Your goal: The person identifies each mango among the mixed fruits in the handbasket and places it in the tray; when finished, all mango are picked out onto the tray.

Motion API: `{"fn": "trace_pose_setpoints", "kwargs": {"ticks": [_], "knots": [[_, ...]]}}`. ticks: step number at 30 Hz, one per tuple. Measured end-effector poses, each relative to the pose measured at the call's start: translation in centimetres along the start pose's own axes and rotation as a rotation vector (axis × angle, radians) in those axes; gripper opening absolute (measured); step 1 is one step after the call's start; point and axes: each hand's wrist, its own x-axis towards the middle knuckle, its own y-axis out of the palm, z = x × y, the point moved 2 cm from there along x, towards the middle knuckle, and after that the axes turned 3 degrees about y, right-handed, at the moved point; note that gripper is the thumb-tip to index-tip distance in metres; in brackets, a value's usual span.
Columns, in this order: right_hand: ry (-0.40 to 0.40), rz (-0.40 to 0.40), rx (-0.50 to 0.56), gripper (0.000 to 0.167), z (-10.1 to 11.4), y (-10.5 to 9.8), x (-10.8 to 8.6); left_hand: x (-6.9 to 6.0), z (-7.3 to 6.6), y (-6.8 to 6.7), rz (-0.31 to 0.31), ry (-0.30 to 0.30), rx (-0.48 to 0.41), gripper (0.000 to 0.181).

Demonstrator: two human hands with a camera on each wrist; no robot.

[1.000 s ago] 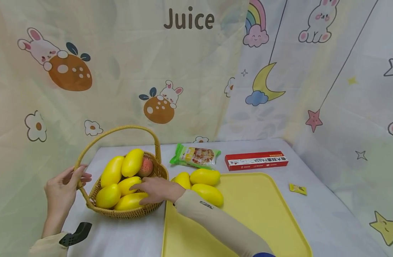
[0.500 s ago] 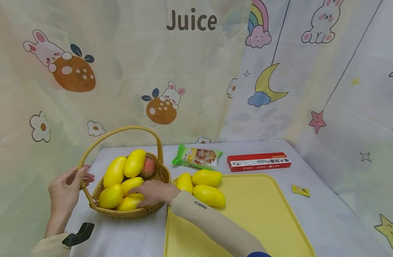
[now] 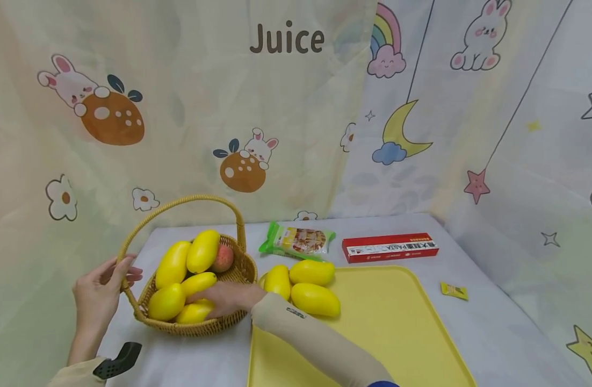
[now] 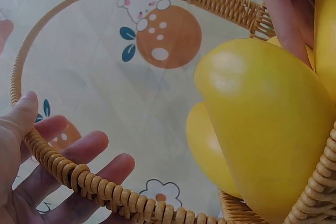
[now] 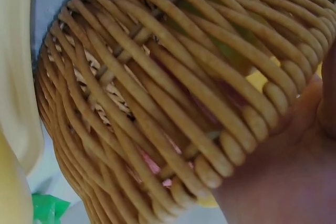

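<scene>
At the left stands a wicker basket (image 3: 194, 329) holding several yellow mangoes (image 3: 172, 264) and a reddish round fruit (image 3: 223, 259). My left hand (image 3: 96, 293) holds the left side of its handle (image 3: 199, 198); in the left wrist view the thumb and fingers (image 4: 86, 148) of that hand lie around the wicker. Reaching over the basket's right rim, my right hand (image 3: 230, 298) grips the front mango (image 3: 194, 312), thumb on the near side and fingers on the far side. The right wrist view shows the woven wall (image 5: 173, 93) close up, hiding most of that hand.
Three mangoes (image 3: 315, 300) lie at the back left of a yellow tray (image 3: 388, 322), right of the basket. Behind are a green-edged food packet (image 3: 298, 240) and a red pasta box (image 3: 390, 248). A small yellow sachet (image 3: 454, 291) lies to the tray's right. Printed curtains hang behind.
My right hand has shifted a little left and lower among the mangoes, its fingers now reaching down by the front one. My left hand keeps its hold on the handle.
</scene>
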Motion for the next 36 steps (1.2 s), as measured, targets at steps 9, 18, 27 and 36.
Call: {"fn": "trace_pose_setpoints", "kwargs": {"ticks": [9, 18, 27, 36], "knots": [[0.016, 0.018, 0.095, 0.058, -0.1, 0.7, 0.0, -0.3, 0.1, 0.2, -0.020, -0.036, 0.015, 0.039], [-0.009, 0.013, 0.086, 0.054, -0.5, -0.1, -0.6, -0.1, 0.1, 0.4, -0.017, -0.049, 0.004, 0.038], [0.011, 0.012, 0.086, 0.059, -0.7, -1.8, -2.1, 0.0, -0.2, 0.4, -0.020, -0.031, -0.010, 0.037], [0.020, -0.064, -0.044, 0.061, -0.5, -2.9, -3.9, 0.0, -0.1, 0.2, -0.014, -0.041, -0.009, 0.039]]}}
